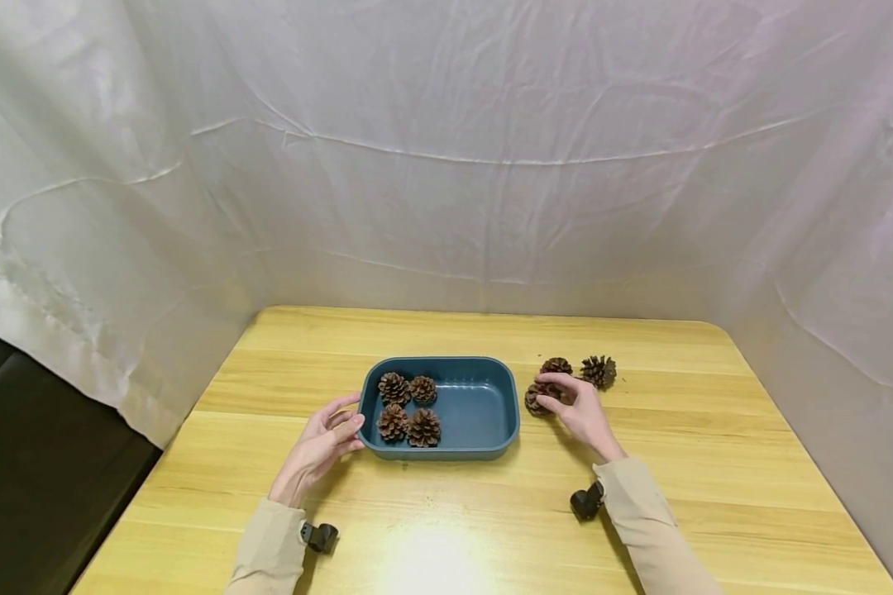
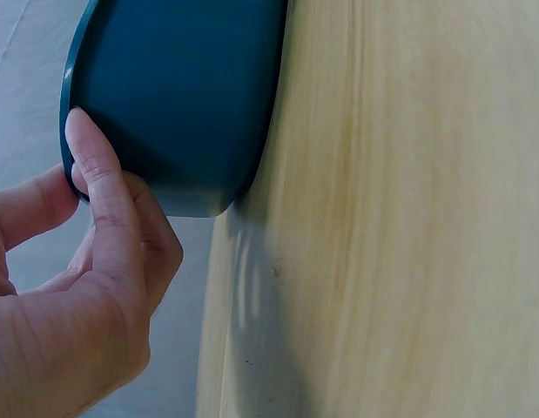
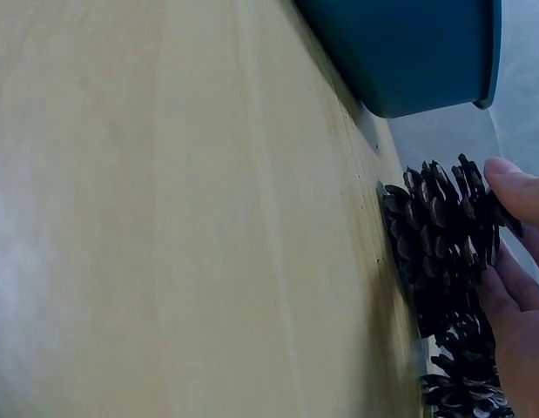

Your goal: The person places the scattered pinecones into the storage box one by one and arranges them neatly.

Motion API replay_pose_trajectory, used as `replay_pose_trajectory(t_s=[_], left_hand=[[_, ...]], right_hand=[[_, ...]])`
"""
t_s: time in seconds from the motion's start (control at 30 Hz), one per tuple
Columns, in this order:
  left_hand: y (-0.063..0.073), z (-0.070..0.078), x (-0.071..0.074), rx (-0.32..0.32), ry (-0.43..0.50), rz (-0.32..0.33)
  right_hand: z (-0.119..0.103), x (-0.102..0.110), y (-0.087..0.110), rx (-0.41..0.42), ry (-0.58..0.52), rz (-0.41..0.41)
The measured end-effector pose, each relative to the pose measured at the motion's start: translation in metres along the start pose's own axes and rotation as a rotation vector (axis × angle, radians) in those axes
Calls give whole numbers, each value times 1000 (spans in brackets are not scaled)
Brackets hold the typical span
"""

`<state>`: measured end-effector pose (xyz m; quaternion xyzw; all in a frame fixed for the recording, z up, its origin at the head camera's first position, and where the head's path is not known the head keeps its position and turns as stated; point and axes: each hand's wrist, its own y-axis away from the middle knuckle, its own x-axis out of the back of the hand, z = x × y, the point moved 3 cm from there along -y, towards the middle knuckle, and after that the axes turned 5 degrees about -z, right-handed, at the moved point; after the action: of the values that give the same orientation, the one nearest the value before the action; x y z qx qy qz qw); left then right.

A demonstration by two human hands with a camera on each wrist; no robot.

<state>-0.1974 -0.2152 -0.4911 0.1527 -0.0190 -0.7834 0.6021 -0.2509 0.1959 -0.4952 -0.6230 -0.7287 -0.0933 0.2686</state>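
Note:
A dark teal rectangular dish (image 1: 479, 413) stands on the table, with several brown pine cones (image 1: 393, 387) grouped in its left half. At its left end my left hand (image 1: 324, 444) pinches the rim between thumb and fingers, as the left wrist view shows of the dish wall (image 2: 182, 96). Just right of the dish, my right hand (image 1: 584, 416) grips a pine cone (image 1: 533, 401) by its upper scales; that cone (image 3: 426, 226) sits low over the table in the right wrist view. Two other pine cones lie close by, one behind the fingers (image 1: 556, 365) and one farther right (image 1: 599, 372).
The light wooden table (image 1: 446, 504) has its far edge against a pale hanging curtain (image 1: 484, 215), which also closes off both sides. A dark surface (image 1: 37, 463) lies to the left below the table edge. Small dark crumbs are scattered near the loose cones.

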Motion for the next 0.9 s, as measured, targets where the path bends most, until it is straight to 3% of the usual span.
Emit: replay_pose_trajectory(t_s=[0.33, 0.9], left_hand=[[0, 1, -1, -3, 2, 12], [2, 4, -2, -14, -14, -3]], right_hand=[[3, -1, 0, 47, 42, 64], [1, 2, -1, 109, -27, 183]])
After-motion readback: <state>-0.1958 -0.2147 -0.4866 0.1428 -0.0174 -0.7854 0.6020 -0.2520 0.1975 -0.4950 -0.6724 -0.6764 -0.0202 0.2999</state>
